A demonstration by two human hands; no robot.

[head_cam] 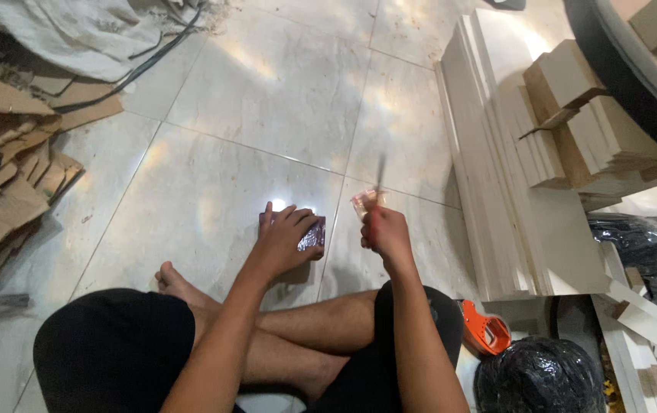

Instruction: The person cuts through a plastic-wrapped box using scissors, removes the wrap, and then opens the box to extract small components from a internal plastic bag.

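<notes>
Head view: left hand [286, 241] presses flat on a small dark shiny packet [312, 233] on the floor [214, 176]; right hand [384, 229], just beside, fingers closed around a thin upright blade [380, 174].

Two hands: left hand [286, 239], right hand [384, 229]. One shiny packet [315, 234], one orange tool [484, 331], two black plastic bags [536, 376], one cardboard pile [7, 168].

Glare spots on glossy floor [267, 92]

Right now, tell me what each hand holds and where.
Right hand grips a thin dark blade-like tool by its lower end. Left hand presses flat on a shiny block on the floor.
</notes>
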